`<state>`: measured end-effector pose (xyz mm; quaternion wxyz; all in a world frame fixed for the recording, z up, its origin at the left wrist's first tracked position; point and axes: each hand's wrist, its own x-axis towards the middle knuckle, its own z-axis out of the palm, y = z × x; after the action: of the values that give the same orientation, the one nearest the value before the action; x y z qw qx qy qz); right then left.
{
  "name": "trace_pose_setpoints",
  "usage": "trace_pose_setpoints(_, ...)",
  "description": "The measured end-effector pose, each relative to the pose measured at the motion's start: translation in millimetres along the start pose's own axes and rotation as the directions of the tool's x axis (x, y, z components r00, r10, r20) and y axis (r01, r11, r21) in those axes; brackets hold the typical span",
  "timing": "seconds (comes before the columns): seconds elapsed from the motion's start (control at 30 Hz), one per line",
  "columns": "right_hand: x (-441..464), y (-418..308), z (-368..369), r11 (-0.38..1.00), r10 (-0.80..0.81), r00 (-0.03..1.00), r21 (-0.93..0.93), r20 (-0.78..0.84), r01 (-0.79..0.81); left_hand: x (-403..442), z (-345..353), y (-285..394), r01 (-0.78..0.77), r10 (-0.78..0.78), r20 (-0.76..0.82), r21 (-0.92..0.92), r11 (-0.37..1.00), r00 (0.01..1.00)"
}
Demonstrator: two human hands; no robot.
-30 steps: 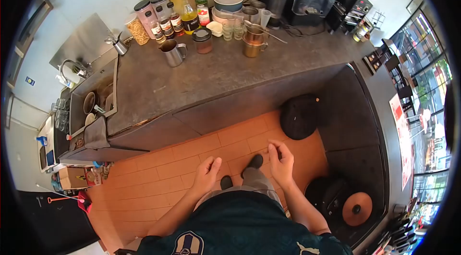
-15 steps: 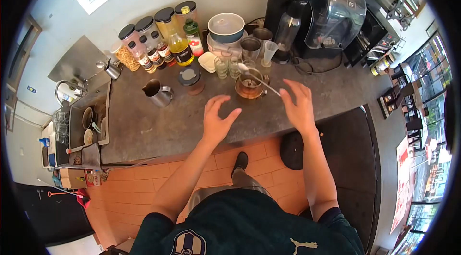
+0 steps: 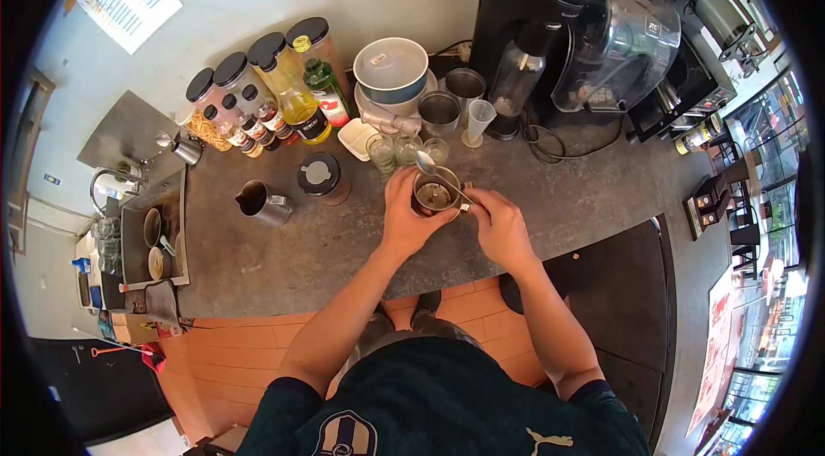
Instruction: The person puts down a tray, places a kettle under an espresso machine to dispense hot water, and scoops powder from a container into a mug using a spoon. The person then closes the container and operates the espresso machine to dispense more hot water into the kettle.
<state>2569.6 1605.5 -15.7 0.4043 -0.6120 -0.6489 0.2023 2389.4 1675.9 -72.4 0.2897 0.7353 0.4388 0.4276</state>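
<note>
A copper-coloured metal mug (image 3: 435,195) stands on the counter before me, with dark contents and some lighter bits inside. My left hand (image 3: 409,220) is curled around its left side, thumb at the near rim. Across the mug's top lies a metal spoon (image 3: 449,180), its bowl over the far rim and its handle slanting toward me on the right. My right hand (image 3: 502,228) is closed in a pinch at the spoon's handle end, beside the mug's handle. Glass cups (image 3: 406,151) stand just behind the mug. A dark-lidded jar (image 3: 322,177) is to the left.
A steel pitcher (image 3: 265,204) stands on the left, past it a sink (image 3: 182,237). Bottles and jars (image 3: 305,116) line the wall near a white-and-blue bowl (image 3: 391,69). Metal cups (image 3: 439,112), a measuring cup (image 3: 478,121) and a black machine (image 3: 524,5) stand at the back right.
Both hands have moved inward from beside the mug. The left has closed around the mug, and the right has closed at the spoon's handle. The camera view has shifted.
</note>
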Motion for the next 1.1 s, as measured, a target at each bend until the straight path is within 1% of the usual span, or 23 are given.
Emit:
trace_pose_setpoints(0.07,1.1,-8.5,0.6,0.998,0.065,0.998,0.016,-0.018,-0.065,-1.4,-1.1,-3.2,-0.024,0.024,-0.014,-0.012,1.000,1.000)
trace_pose_setpoints(0.1,1.8,-12.7,2.3,0.998,0.060,0.998,0.019,-0.014,-0.060,-1.0,-3.9,-1.8,-0.048,0.048,-0.027,-0.028,0.998,0.998)
trace_pose_setpoints(0.2,3.4,-29.8,7.0,0.999,0.036,0.999,0.008,-0.026,-0.036,-2.2,-22.2,1.8,-0.041,0.040,-0.042,-0.041,0.998,0.998)
trace_pose_setpoints(0.3,11.0,-58.7,16.5,1.000,-0.003,1.000,-0.006,0.007,0.003,-3.1,-55.0,5.3,-0.027,0.024,-0.060,-0.057,0.998,0.998)
trace_pose_setpoints(0.4,23.1,-86.3,40.6,0.996,-0.083,0.995,0.029,0.047,0.081,-10.3,-96.6,-3.8,0.002,-0.008,-0.094,-0.058,0.998,0.996)
trace_pose_setpoints(0.43,28.3,-94.3,51.3,0.991,-0.135,0.989,0.022,0.060,0.134,-12.8,-111.6,-8.0,0.013,-0.020,-0.103,-0.064,0.998,0.995)
trace_pose_setpoints(0.47,33.6,-102.4,62.4,0.982,-0.187,0.980,0.015,0.073,0.186,-15.3,-127.7,-11.3,-0.003,0.001,-0.139,-0.016,1.000,0.990)
trace_pose_setpoints(0.53,45.3,-119.9,88.0,0.976,-0.218,0.969,0.044,0.119,0.214,-17.9,-160.8,-22.5,0.032,-0.027,-0.179,0.029,0.999,0.984)
trace_pose_setpoints(0.57,51.8,-129.0,102.3,0.971,-0.238,0.959,0.068,0.153,0.230,-19.2,-178.2,-27.6,0.065,-0.051,-0.173,0.076,0.995,0.984)
trace_pose_setpoints(0.6,57.9,-137.9,117.5,0.967,-0.253,0.954,0.084,0.163,0.242,-20.1,-193.1,-34.5,0.075,-0.058,-0.190,0.081,0.994,0.980)
trace_pose_setpoints(0.67,70.4,-153.7,148.4,0.958,-0.283,0.941,0.090,0.183,0.270,-19.0,-221.6,-48.5,0.069,-0.028,-0.286,0.132,0.989,0.958)
trace_pose_setpoints(0.7,76.0,-160.2,163.0,0.953,-0.301,0.934,0.090,0.192,0.288,-17.8,-235.1,-53.3,0.103,-0.051,-0.305,0.156,0.982,0.951)
trace_pose_setpoints(0.8,89.4,-174.2,203.0,0.951,-0.309,0.929,0.072,0.205,0.301,-13.8,-264.7,-81.9,0.129,-0.063,-0.337,0.177,0.976,0.939)
trace_pose_setpoints(0.87,95.9,-180.0,223.0,0.949,-0.314,0.924,0.056,0.220,0.309,-10.9,-278.7,-97.3,0.143,-0.077,-0.332,0.179,0.973,0.940)
trace_pose_setpoints(0.97,102.1,-185.3,243.3,0.949,-0.307,0.922,0.003,0.236,0.315,-8.3,-289.9,-124.3,0.155,-0.098,-0.280,0.189,0.970,0.955)
trace_pose_setpoints(1.1,103.9,-190.0,255.4,0.950,-0.284,0.932,-0.065,0.223,0.305,-7.1,-296.1,-142.7,0.137,-0.104,-0.233,0.127,0.982,0.967)
